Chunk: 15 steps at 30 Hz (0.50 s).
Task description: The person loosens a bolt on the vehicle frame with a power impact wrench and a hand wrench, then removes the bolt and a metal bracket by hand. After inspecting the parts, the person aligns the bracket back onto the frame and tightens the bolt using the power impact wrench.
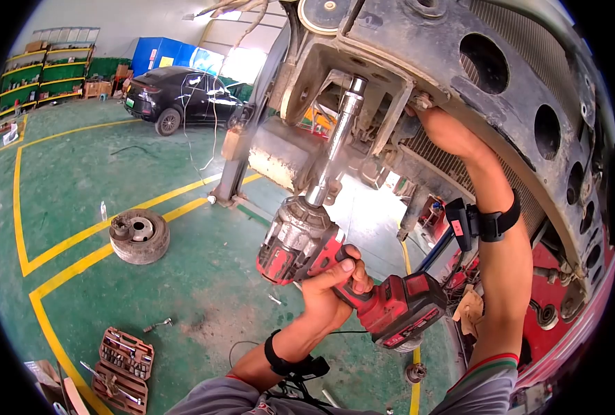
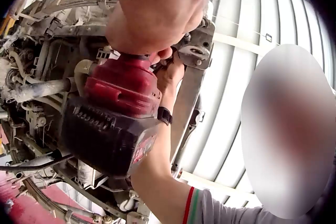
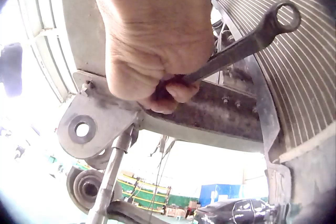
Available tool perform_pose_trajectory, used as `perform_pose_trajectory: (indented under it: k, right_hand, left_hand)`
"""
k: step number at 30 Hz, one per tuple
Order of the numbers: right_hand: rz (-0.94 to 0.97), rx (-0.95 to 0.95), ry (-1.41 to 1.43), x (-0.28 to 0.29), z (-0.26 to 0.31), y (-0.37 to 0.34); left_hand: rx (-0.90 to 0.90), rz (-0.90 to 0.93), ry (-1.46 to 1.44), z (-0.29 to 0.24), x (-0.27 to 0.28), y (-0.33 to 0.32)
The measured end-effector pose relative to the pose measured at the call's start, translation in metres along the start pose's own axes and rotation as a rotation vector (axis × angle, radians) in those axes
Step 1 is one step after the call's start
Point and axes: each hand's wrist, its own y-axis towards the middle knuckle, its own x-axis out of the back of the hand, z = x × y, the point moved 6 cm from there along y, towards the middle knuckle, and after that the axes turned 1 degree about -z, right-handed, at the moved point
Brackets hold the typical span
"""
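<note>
Green floor (image 1: 204,297) carries a tire (image 1: 140,238) and a tool case (image 1: 124,360) beside yellow lines in the head view. The left hand (image 1: 332,290) has its fingers curled round the driver (image 1: 300,242), whose bar (image 1: 335,145) rises into the frame (image 1: 404,48); the right hand (image 1: 442,130) reaches the frame's edge. Left wrist view: battery (image 2: 105,134) below the left hand, fingers mostly hidden. Right wrist view: the right hand's fingers grip a spanner (image 3: 236,53) before the radiator (image 3: 302,92).
</note>
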Motion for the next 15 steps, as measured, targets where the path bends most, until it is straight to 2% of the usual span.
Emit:
perform_pose_trajectory:
  k: [1,3,10,12,15]
  right_hand:
    - [-0.001,0.000,0.000,0.000,0.001,0.001]
    - [0.026,-0.151,0.094,-0.002,-0.006,0.001]
    - [0.011,-0.082,-0.010,-0.001,-0.005,0.000]
    - [0.023,-0.157,0.057,0.001,-0.003,0.000]
    - [-0.026,-0.149,0.150,0.004,0.003,-0.002]
  left_hand:
    - [-0.011,-0.001,0.013,-0.001,0.000,0.000]
    - [-0.013,0.001,0.012,-0.001,-0.001,0.000]
    - [-0.012,0.029,-0.056,-0.001,-0.002,0.000]
    - [-0.018,0.026,-0.049,-0.002,-0.003,-0.001]
    - [-0.024,0.008,-0.020,-0.002,-0.004,-0.001]
